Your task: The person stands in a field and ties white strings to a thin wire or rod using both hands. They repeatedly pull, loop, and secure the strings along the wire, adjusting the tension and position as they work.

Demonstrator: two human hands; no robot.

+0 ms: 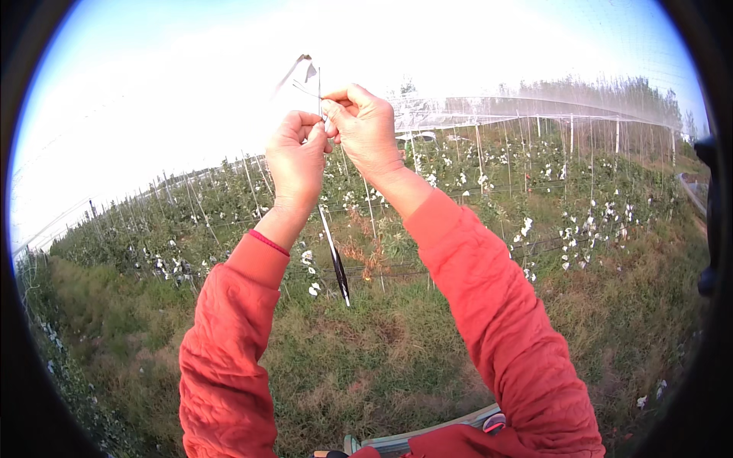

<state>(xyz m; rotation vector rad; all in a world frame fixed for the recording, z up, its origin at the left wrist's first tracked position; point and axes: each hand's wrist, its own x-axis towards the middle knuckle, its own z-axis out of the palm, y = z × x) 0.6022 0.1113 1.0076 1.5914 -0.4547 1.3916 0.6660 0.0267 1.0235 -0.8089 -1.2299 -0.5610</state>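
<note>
My left hand (296,157) and my right hand (365,129) are raised against the bright sky, their fingertips pinched close together. Between them they grip a thin dark cord (319,83), which stands above the fingers with a loose end pointing left. Below my left hand hangs a long, slim white tool wound with dark cord (339,269), possibly a netting shuttle. Its upper end is hidden behind my left hand. A pale scrap of thin material (310,70) shows just above the fingers; glare hides what it is attached to.
Rows of staked fruit trees (487,172) with white bags or wrappings stand ahead. White netting (515,109) stretches over the rows on the right. Grass (378,355) covers the ground below. A pale greenish rail or edge (424,432) lies close to my body.
</note>
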